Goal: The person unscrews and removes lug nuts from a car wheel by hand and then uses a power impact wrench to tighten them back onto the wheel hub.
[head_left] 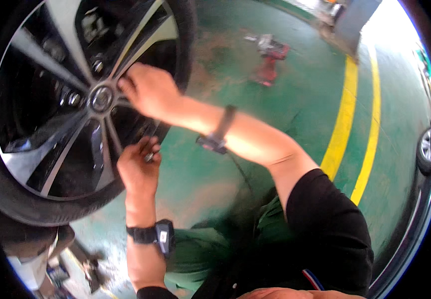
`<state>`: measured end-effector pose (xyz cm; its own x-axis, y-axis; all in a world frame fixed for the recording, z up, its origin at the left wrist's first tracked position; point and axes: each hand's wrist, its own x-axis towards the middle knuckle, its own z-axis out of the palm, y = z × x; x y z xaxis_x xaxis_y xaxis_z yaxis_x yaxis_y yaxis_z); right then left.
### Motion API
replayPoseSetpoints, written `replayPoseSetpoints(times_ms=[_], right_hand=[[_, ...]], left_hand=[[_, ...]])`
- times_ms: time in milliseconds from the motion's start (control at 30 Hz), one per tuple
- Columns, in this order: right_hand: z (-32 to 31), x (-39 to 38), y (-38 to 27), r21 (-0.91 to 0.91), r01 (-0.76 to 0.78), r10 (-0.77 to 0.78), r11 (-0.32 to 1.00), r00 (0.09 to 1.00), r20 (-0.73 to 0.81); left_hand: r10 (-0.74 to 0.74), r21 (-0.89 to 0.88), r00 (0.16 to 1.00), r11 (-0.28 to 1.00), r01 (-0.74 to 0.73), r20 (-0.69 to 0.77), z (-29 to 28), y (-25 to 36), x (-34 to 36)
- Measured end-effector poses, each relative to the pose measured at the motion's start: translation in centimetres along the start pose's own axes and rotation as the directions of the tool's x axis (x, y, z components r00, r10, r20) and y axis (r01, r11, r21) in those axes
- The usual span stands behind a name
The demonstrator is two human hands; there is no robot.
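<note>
A car wheel with a black tyre and two-tone spokes fills the upper left. My right hand reaches across to it, fingers bent and pinched together just right of the round centre cap. Whatever those fingertips hold, if anything, is hidden. Below it, by the lower right of the rim, my left hand is turned up with curled fingers. A small shiny metal piece, apparently a lug nut, shows between them. Other lug nuts sit in recesses around the hub.
A red and grey cordless impact wrench lies on the green floor beyond my right arm. Yellow lines run along the floor at right. A grey post stands far right, and another car's wheel shows at the right edge.
</note>
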<state>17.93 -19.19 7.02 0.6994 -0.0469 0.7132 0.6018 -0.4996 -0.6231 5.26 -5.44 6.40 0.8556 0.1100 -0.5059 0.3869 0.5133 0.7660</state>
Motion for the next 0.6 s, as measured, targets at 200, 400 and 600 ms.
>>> replayPoseSetpoints(times_ms=[200,400,600], right_hand=[[-1.7,0.2,-1.3,0.015,-0.151,0.147,0.988,0.977,0.153],[-1.9,0.6,-0.6,0.241,-0.327,0.275,0.914,0.934,0.226],[-1.4,0.5,-0.6,0.286,-0.316,0.274,0.905,0.945,0.179]], left_hand=[[-0.041,-0.071,0.999,0.997,0.041,0.009,0.9,0.1,-0.6],[-0.023,-0.070,1.000,0.997,0.024,0.011,1.1,0.5,-0.8],[-0.024,-0.076,1.000,0.997,0.024,0.007,1.1,0.4,-1.0]])
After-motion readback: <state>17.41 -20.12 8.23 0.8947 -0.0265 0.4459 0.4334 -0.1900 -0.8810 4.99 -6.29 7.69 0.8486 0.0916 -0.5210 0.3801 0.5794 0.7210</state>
